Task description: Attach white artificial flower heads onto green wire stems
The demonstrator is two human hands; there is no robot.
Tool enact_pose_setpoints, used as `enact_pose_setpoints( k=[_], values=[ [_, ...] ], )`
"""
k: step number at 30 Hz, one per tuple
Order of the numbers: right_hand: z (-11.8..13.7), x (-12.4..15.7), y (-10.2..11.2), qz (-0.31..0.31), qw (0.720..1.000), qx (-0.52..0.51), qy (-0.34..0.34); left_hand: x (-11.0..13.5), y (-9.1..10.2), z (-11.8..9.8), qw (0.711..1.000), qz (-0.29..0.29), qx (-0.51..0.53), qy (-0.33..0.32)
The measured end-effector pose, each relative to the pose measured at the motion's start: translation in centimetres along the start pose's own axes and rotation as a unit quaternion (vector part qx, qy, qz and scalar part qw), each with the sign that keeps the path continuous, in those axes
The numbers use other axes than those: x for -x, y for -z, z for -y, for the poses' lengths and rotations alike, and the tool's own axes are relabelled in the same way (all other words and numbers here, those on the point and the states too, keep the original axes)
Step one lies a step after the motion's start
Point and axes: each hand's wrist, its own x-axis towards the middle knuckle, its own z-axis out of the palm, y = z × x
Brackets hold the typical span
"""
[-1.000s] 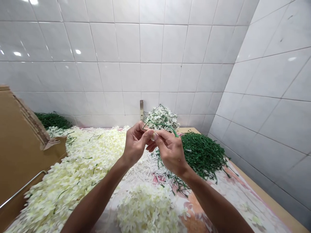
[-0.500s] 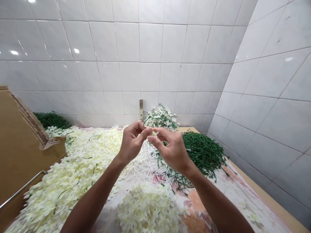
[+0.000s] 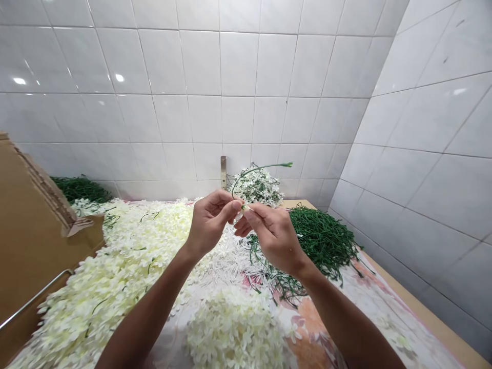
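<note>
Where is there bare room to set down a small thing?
A bare-looking patch of printed cloth lies between the right forearm, green stem pile and beige table edge. Crowded: the left side, with heaped white flowers, and the front middle, with a smaller flower pile.

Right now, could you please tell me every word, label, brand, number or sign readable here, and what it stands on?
None: no readable text shows on the artificial white flowers, green stems, cardboard, tiled wall or floral cloth.
Any marking on the upright metal strip would be too small to read.
</note>
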Motion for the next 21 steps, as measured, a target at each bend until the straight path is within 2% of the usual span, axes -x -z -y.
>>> enact_pose_setpoints(
  k=[6,11,21],
  values=[
    [0.5,0.2,0.3,0.003,1.000,-0.001,0.020,0.3,0.4,-1.9,0.998,0.019,-0.064,0.007],
    [0.7,0.3,0.7,-0.008,0.998,0.042,0.037,0.0,0.3,-3.0,0.989,0.067,-0.128,0.012],
    [1.0,0.5,1.0,0.000,0.991,0.114,0.065,0.6,-0.5,-1.2,0.998,0.049,0.013,0.030]
  ],
)
